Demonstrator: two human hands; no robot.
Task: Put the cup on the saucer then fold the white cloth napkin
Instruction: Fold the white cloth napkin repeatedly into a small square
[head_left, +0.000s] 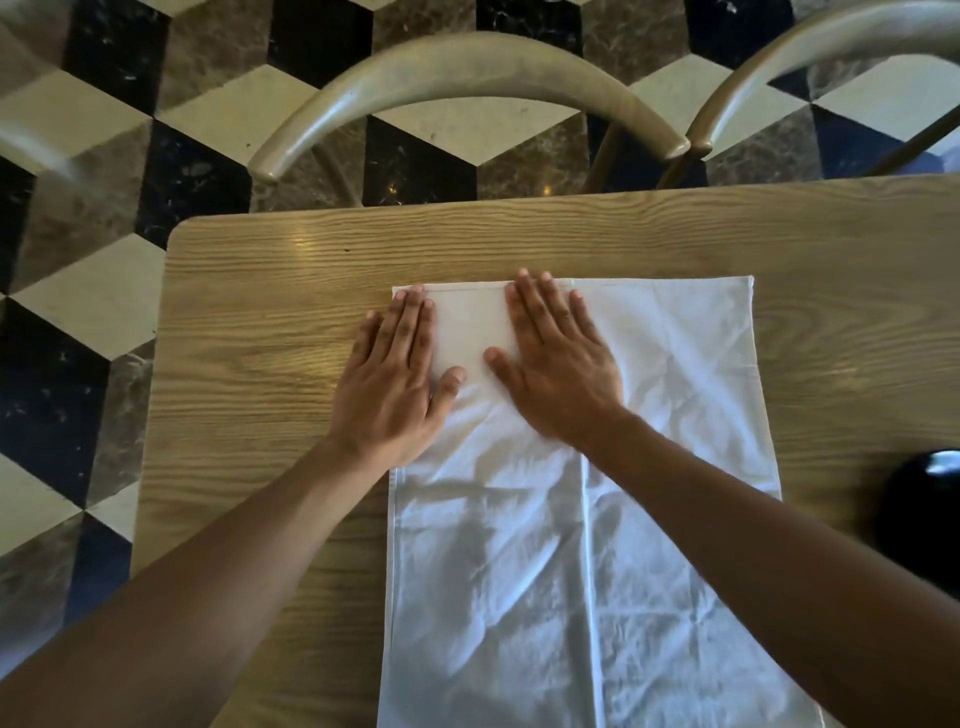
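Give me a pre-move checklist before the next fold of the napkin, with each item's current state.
1. Left hand flat on the white napkin: ok.
2. Right hand flat on the napkin: ok.
3. Far edges of the folded layers lined up: ok, as far as the hands leave them visible.
4. Cloth smooth: not ok, wrinkles run across the near half.
5. Bare table to the left of the napkin: ok.
6. Cup on saucer: cannot tell; only a dark object shows at the right edge.
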